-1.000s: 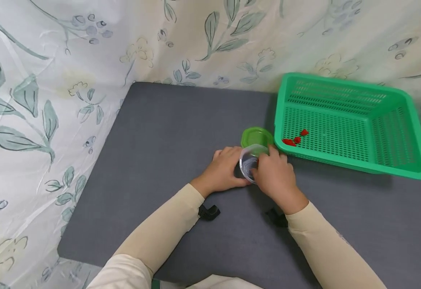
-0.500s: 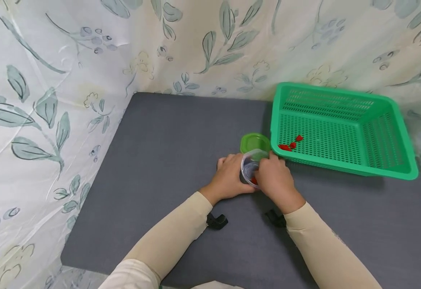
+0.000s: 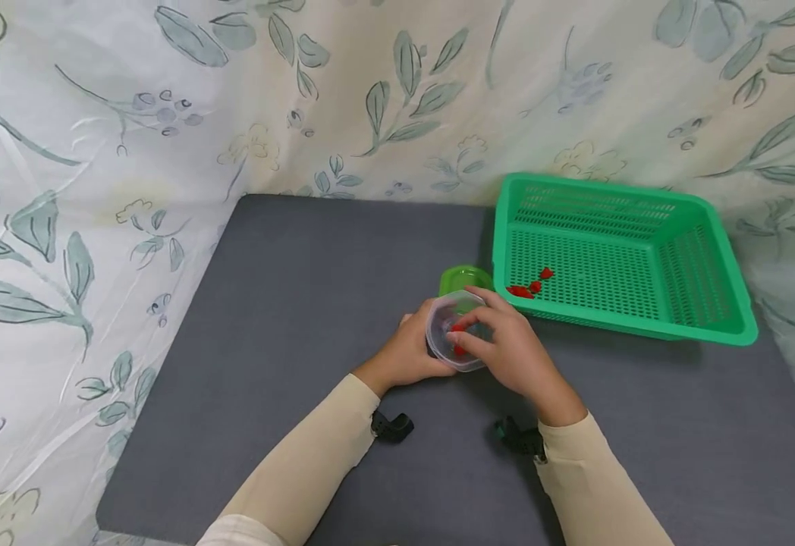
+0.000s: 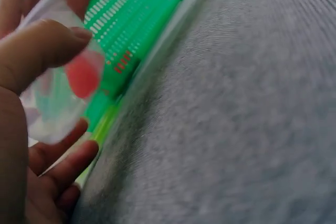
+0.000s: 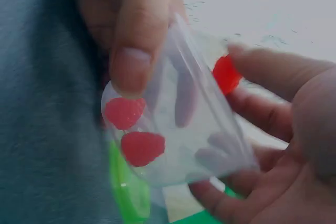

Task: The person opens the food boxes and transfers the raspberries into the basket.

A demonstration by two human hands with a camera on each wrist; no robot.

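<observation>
A clear plastic container [image 3: 436, 337] is tilted in my left hand [image 3: 406, 350], whose thumb [image 4: 44, 51] presses its side. My right hand [image 3: 515, 346] is at the container's mouth. Between its thumb and a finger it pinches a red raspberry [image 5: 227, 74]. Two more raspberries, one being the lower raspberry [image 5: 142, 148], show through the container wall in the right wrist view. Just beyond the container lies a green lid [image 3: 464, 277], partly hidden by the container and my right hand.
A green perforated basket [image 3: 609, 184] stands at the back right, close to the lid. Several red pieces [image 3: 535, 287] lie in its near left corner. The dark grey tabletop [image 3: 329, 280] meets a leaf-patterned curtain [image 3: 397, 98] behind and at the left.
My right hand's fingers, earlier deep inside the container, have come up to its mouth with a raspberry pinched in them. My left hand keeps holding the container. The head view has shifted.
</observation>
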